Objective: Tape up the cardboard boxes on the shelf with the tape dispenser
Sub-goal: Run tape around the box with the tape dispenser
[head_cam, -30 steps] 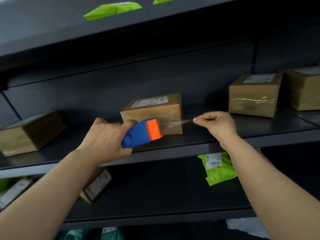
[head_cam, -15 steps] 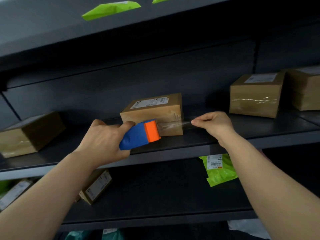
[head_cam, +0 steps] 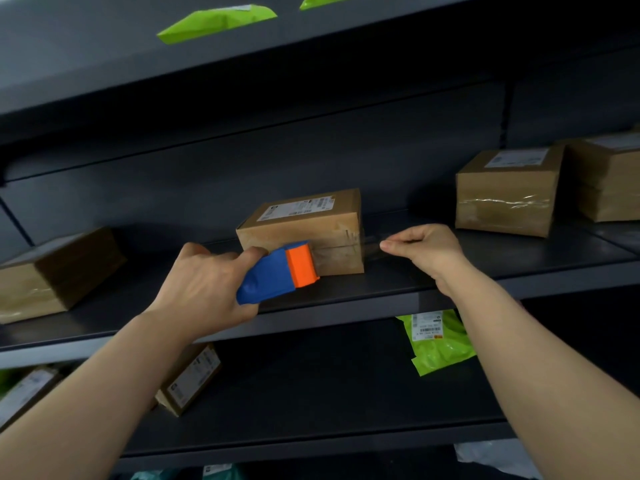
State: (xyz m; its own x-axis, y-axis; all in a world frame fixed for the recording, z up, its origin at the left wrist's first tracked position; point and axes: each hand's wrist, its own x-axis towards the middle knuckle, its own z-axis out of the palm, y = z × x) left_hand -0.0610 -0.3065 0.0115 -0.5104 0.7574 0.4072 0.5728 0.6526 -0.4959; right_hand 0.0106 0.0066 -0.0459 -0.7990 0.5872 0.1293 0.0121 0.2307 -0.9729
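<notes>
Head camera: A person is working at a dark metal shelf point(head_cam: 381, 301), both bare arms reaching forward. The left hand point(head_cam: 204, 285) is gripping a blue tape dispenser point(head_cam: 273, 277) with an orange head, its fingers point(head_cam: 254, 252) curled tight around the blue body. The orange end is pressing against the near face of a cardboard box point(head_cam: 304, 230) standing at the middle of the shelf, a white label on its top.

The right hand point(head_cam: 426, 251) is hovering just right of that box, thumb and forefinger pinched together on the free end of a clear tape strip point(head_cam: 370, 242). The strip is running from the dispenser across the box front and past its right corner.

Further right on the same shelf, a second box point(head_cam: 502, 195) is showing a wrinkled band of clear tape across its front, with a third box point(head_cam: 609, 181) just beside it at the frame edge. A fourth box point(head_cam: 59, 268) is sitting well apart at the left. On the shelf below, a small labelled box point(head_cam: 190, 379) is lying tilted at left and a green mailer bag point(head_cam: 440, 341) is resting at right. Two more green bags point(head_cam: 214, 22) are lying on the top shelf.
</notes>
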